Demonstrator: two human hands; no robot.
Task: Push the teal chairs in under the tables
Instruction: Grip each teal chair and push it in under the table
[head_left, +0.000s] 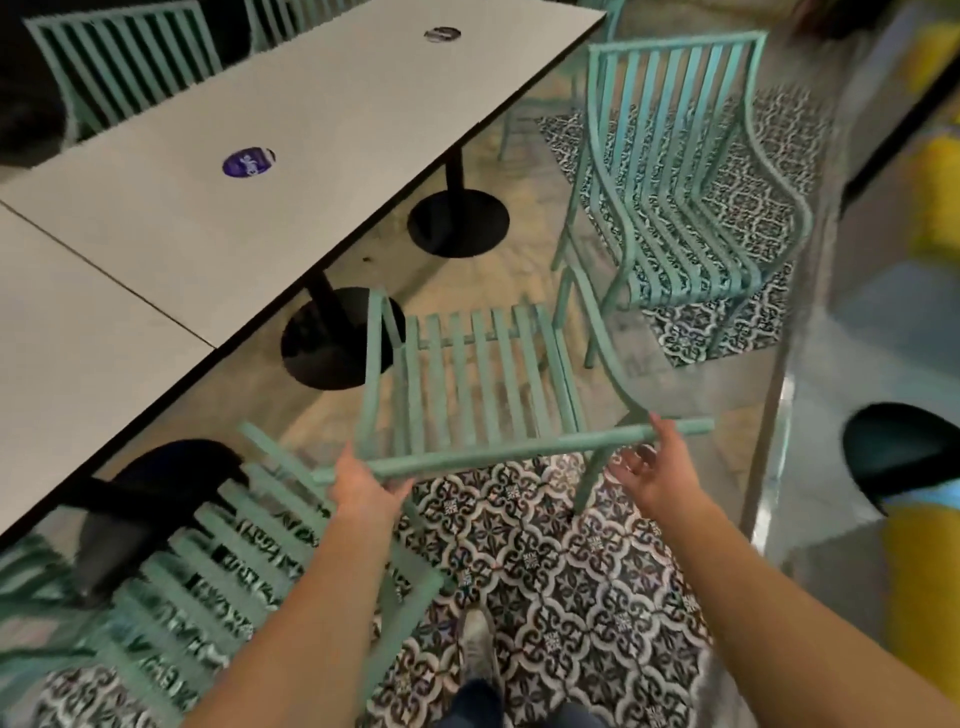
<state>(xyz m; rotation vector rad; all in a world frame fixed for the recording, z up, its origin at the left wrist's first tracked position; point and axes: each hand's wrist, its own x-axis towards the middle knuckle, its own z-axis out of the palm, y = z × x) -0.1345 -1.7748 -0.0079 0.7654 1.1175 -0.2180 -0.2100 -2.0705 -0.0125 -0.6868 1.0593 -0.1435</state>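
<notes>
Gripping the top rail of the teal slatted metal chair with our left hand while our right hand seems open against it, we judge it stiff, light, standing just beside the grey worktop.

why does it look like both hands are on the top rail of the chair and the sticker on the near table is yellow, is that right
Not quite. The head view shows the left hand gripping the top rail of the chair and the right hand touching it, but the sticker on the near table is purple, not yellow.
</notes>
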